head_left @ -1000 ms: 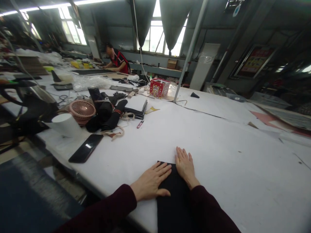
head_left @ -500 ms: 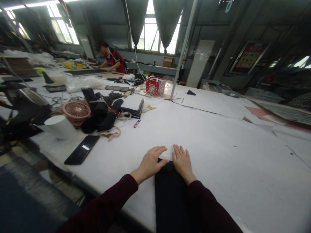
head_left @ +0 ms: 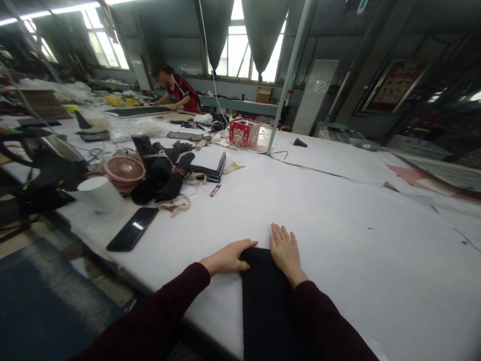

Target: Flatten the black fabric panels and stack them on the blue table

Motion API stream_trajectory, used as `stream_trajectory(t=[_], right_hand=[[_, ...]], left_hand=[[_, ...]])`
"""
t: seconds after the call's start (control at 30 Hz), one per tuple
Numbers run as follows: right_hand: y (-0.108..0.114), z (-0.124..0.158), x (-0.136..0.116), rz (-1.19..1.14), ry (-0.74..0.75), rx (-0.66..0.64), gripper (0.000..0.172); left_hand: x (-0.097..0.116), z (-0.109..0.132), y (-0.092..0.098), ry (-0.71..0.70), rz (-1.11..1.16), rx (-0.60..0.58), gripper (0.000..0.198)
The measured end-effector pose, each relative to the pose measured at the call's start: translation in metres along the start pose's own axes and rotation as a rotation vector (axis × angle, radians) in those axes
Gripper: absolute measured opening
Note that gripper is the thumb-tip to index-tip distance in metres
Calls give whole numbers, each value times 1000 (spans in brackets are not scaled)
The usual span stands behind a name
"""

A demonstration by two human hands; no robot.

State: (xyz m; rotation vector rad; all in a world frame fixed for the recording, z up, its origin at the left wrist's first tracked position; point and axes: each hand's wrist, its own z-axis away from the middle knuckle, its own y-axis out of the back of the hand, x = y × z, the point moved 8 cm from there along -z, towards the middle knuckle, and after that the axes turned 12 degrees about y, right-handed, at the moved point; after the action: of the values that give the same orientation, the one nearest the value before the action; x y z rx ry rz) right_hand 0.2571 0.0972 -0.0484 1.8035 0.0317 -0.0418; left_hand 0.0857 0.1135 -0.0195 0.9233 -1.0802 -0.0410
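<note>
A strip of black fabric [head_left: 263, 306] lies flat on the white table [head_left: 338, 240], running down past the lower edge of the view. At its far left corner is my left hand [head_left: 230, 256], fingers stretched out and thumb on the cloth. My right hand [head_left: 284, 249] rests along the far right corner with its fingers extended, part of the palm over the fabric's edge. Neither hand grips the cloth. The right sleeve hides some of the strip's right side.
To the left lie a dark phone [head_left: 133, 229], a white paper roll [head_left: 100, 194], a pink fan [head_left: 124, 171] and small pink snips [head_left: 215, 190]. A red box [head_left: 244, 134] stands near a metal pole [head_left: 287, 80]. Another person [head_left: 180, 93] works at the far left.
My left hand has moved down and slightly left, flattening at the cloth's corner. My right hand stays at the right corner. The view has shifted slightly.
</note>
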Motion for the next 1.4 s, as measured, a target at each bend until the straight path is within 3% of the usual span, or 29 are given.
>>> stream_trajectory(t=[0.1, 0.3, 0.4, 0.5, 0.63, 0.73, 0.87, 0.93, 1.23, 1.33, 1.4], right_hand=[[0, 0, 0, 5, 1, 11, 52], [-1, 0, 0, 3, 3, -13, 51], [1, 0, -1, 1, 1, -5, 51], [1, -1, -1, -4, -4, -17, 51], [0, -1, -1, 12, 4, -21, 52], [0, 0, -3, 36, 43, -23, 52], [-2, 0, -3, 38, 41, -18, 52], [-3, -1, -1, 19, 25, -9, 51], [10, 10, 6, -235, 56, -21, 58], [9, 22, 0, -307, 127, -119, 73], [6, 30, -1, -347, 149, -189, 73]], left_hand=[[9, -4, 6, 32, -21, -3, 73], [16, -19, 3, 65, -100, 131, 55], [6, -14, -4, -24, -65, 66, 51], [3, 0, 2, -94, -31, 17, 59], [38, 12, 13, -207, -251, 159, 66], [60, 9, -1, -247, -425, 254, 60], [44, 5, -37, -210, -522, 190, 76], [32, 9, -46, -212, -536, 160, 79], [31, 16, -43, -214, -520, 159, 75], [30, 16, -45, -223, -510, 169, 74], [29, 16, -45, -227, -511, 172, 73]])
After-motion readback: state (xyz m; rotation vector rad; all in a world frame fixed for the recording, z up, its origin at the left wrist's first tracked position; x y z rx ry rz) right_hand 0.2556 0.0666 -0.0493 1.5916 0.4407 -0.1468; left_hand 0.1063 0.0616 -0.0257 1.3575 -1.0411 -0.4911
